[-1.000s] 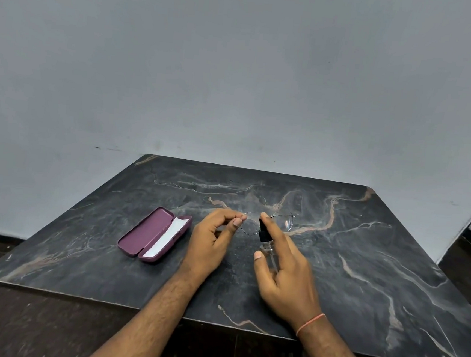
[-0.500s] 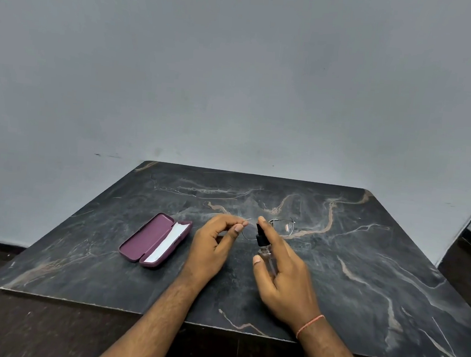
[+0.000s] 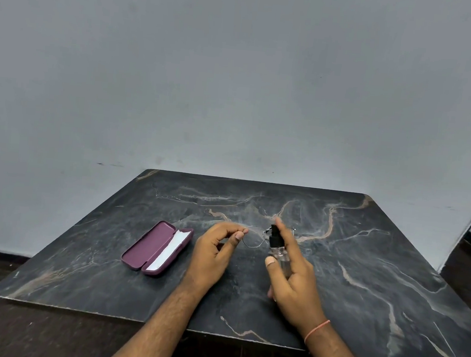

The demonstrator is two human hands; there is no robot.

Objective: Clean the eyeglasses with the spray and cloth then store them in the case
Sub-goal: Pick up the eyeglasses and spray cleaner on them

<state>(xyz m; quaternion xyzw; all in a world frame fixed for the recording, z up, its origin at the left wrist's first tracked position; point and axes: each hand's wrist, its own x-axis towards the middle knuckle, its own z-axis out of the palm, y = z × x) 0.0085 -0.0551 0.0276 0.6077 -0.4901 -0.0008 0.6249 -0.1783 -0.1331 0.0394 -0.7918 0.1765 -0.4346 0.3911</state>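
We pinch the thin, fragile eyeglasses at the rim with left hand fingers; right hand fingers clamp the light spray bottle, index raised.

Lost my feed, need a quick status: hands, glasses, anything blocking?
Left hand pinching eyeglasses by the rim. Right hand gripping spray bottle, forefinger raised over nozzle. Case open, cloth inside. Nothing blocking.

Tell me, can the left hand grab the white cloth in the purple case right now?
Probably not yet: the left hand is pinching the eyeglasses. The path to the cloth in the open case looks clear otherwise.
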